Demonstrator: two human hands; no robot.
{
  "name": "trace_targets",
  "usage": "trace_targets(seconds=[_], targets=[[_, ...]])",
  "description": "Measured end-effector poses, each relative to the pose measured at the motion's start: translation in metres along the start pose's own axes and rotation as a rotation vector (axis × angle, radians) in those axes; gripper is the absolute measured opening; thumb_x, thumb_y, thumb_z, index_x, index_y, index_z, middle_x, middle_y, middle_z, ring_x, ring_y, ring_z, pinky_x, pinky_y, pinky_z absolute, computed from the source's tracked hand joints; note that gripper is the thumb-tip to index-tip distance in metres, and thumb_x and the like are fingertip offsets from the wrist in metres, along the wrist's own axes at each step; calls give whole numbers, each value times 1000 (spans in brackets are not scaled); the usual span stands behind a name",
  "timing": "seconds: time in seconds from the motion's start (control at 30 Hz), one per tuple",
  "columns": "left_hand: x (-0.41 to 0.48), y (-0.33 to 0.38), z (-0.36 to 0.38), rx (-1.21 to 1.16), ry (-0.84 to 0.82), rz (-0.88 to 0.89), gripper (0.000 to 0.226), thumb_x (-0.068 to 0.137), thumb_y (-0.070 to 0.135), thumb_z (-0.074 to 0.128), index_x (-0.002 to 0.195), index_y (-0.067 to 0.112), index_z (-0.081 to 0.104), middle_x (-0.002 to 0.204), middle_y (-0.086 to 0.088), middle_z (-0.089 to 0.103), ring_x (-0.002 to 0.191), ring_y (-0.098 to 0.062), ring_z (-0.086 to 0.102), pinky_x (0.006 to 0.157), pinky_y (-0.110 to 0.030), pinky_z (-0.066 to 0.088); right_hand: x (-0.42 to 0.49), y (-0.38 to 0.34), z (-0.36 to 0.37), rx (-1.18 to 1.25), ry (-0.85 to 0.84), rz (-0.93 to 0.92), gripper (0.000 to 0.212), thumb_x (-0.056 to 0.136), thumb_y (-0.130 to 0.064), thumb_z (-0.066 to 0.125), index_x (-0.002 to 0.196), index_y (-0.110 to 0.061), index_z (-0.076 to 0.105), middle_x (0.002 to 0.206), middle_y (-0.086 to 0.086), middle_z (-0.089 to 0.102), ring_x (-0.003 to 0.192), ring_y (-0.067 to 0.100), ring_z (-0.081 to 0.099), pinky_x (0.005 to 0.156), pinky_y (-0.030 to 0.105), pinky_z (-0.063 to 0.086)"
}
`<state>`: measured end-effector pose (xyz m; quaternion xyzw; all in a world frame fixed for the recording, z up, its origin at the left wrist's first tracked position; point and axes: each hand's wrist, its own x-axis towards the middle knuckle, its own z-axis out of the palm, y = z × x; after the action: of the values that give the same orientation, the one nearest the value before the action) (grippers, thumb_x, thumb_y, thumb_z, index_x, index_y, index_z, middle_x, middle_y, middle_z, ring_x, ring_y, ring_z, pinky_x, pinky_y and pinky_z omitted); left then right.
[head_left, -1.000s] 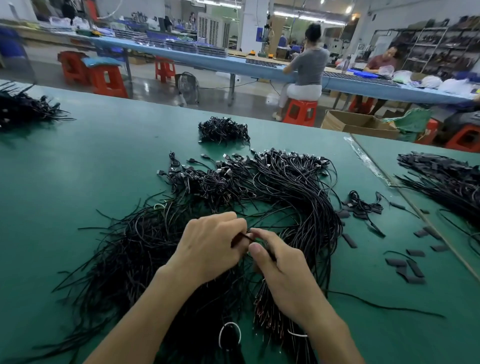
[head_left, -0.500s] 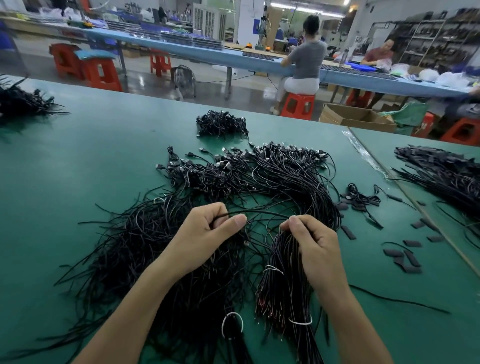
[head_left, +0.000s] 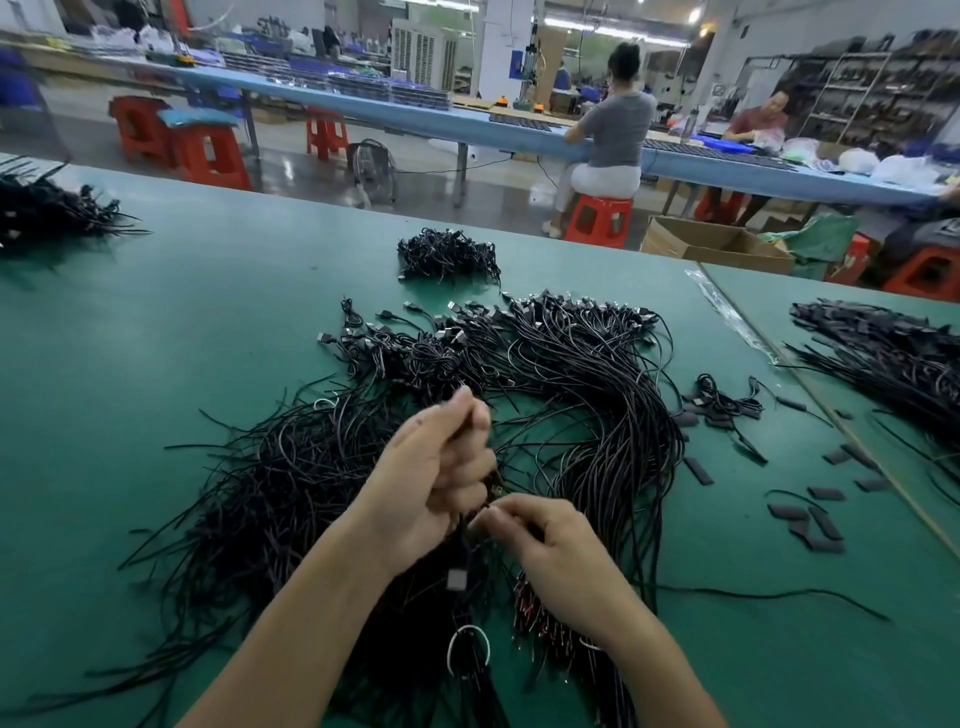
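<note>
A big heap of thin black cables (head_left: 597, 395) with plug ends lies spread on the green table (head_left: 156, 364). My left hand (head_left: 436, 478) is raised over the heap, fingers curled round one black cable (head_left: 460, 551) that hangs down from it with a small silver plug at its end. My right hand (head_left: 550, 545) sits just below and to the right, pinching the same cable near the left hand. White ties bind two cable bundles (head_left: 561, 639) close to my wrists.
A small coiled pile of cables (head_left: 447, 254) lies farther back, another pile (head_left: 47, 213) at far left, more cables (head_left: 883, 353) on the right table. Flat black sleeve pieces (head_left: 821, 519) are scattered to the right. People sit at a blue bench behind.
My hands, apart half a second ago with a cable stretched between them, have come together. The left hand has risen and a plug end now dangles beneath it.
</note>
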<state>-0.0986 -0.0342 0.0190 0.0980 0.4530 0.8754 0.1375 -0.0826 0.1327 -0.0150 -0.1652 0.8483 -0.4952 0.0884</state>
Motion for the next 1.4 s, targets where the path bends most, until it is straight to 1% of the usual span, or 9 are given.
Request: trace_targets(seconds=[0.17,0.27,0.4,0.57,0.67,0.8,0.97,1.1,1.4], targets=[[17,-25,-14,534,314,253,33,107,19,40,89,7,66,66,3,58,61,-10,56,58,-24,50,-9,-9,-1,-40,-23,-51,24,102,-34,51,87,-29,69,61,-4,57,51,20,45,49,37,39],[10,-33,-20,912,210,215,33,105,23,45,81,14,66,63,4,61,58,-8,56,58,-22,47,-10,-14,-10,-43,63,-103,23,100,-32,53,83,-32,69,61,-5,60,50,16,49,49,34,41],[-3,-33,-8,815,21,-12,57,92,63,36,56,24,56,48,5,40,41,-9,33,44,-22,29,-4,-16,-24,-20,206,-134,21,96,-30,63,77,-29,70,66,-14,64,56,2,52,55,14,41],[-16,-17,-3,523,-228,-355,69,94,72,32,55,17,47,44,6,28,37,-9,23,38,-17,24,-4,-14,-23,208,258,-130,27,80,-50,70,80,-23,73,68,5,63,59,21,50,57,35,45],[-17,-7,-5,174,-292,-267,51,98,50,46,58,18,50,44,9,33,35,-5,28,36,-16,26,-7,-10,-18,255,209,-69,29,87,-51,59,83,-25,73,58,-6,50,53,11,39,50,26,34],[-5,-6,-1,-259,4,-8,44,98,41,50,71,12,70,57,4,53,46,-6,53,44,-16,46,-13,-6,-11,43,54,-25,23,100,-39,53,87,-33,71,57,-8,46,51,12,36,48,26,31],[3,-28,-3,346,248,213,42,97,37,44,105,8,74,96,-9,76,94,-20,73,80,-26,58,-16,-17,-4,-128,-45,-64,27,100,-29,54,75,-25,62,65,-17,56,54,4,46,51,17,37],[-6,-35,-6,1018,150,132,46,104,31,45,67,42,69,66,15,68,61,-3,62,59,-20,50,-14,-21,-13,-152,125,-109,17,94,-30,66,79,-26,69,79,-11,62,75,5,59,67,18,47],[-22,-15,-7,202,-189,-407,61,98,58,41,53,18,43,39,8,29,30,-3,26,33,-15,19,-7,-20,-15,220,200,-120,17,86,-39,69,80,-23,72,68,-1,66,61,15,55,60,40,48]])
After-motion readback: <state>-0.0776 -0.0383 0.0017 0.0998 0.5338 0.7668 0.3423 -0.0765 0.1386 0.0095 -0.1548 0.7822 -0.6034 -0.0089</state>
